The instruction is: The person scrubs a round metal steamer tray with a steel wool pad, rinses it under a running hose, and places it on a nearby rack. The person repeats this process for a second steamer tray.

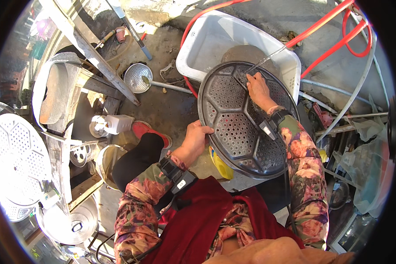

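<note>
A round perforated metal steamer tray (236,132) is tilted in front of me, its far edge over a white plastic tub (188,62). My left hand (195,138) grips its left rim, thumb on top. My right hand (259,89) presses on the upper part of the tray with curled fingers. Beside those fingertips is a grey, rough-textured patch; whether it is a scourer or splashing water I cannot tell. A stream of water from a red hose (303,35) lands on the tray near the right hand. Brownish water (232,54) lies in the tub.
A perforated ladle (138,78) lies on the wet concrete left of the tub. A wooden frame (66,132) stands at left, with another perforated tray (18,158) and a metal lid (76,221) nearby. A yellow bottle (222,166) is under the held tray. Clear plastic sheeting (366,165) hangs at right.
</note>
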Motion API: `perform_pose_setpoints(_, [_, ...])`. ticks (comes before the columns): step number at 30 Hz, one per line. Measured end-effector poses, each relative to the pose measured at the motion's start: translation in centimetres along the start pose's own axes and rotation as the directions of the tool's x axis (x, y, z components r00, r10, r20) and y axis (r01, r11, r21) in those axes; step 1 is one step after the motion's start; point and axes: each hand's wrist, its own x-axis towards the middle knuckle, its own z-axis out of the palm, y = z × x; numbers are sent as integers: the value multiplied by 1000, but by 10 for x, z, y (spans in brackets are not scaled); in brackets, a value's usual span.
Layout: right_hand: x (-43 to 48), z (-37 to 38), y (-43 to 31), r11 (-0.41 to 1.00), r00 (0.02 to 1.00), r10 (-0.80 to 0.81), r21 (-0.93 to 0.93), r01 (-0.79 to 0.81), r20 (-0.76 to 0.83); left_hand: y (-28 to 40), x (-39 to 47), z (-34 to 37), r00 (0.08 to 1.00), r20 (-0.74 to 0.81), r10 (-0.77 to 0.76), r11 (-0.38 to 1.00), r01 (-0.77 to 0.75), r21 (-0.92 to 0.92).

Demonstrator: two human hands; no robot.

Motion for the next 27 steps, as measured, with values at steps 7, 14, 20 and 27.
perform_pose_setpoints(7, [-10, 24, -31, 928, 941, -333, 195, 317, 53, 11, 17, 5, 999, 45, -2, 992, 8, -124])
perform_pose_setpoints(14, [34, 13, -9, 987, 986, 147, -71, -142, 79, 0, -3, 4, 999, 36, -33, 999, 33, -22])
perform_pose_setpoints(20, [5, 33, -17, 921, 944, -329, 208, 328, -32, 10, 25, 5, 999, 49, 9, 992, -3, -124])
perform_pose_setpoints(27, [8, 7, 31, 976, 964, 218, -47, -213, 152, 16, 10, -1, 994, -26, 107, 971, -110, -210])
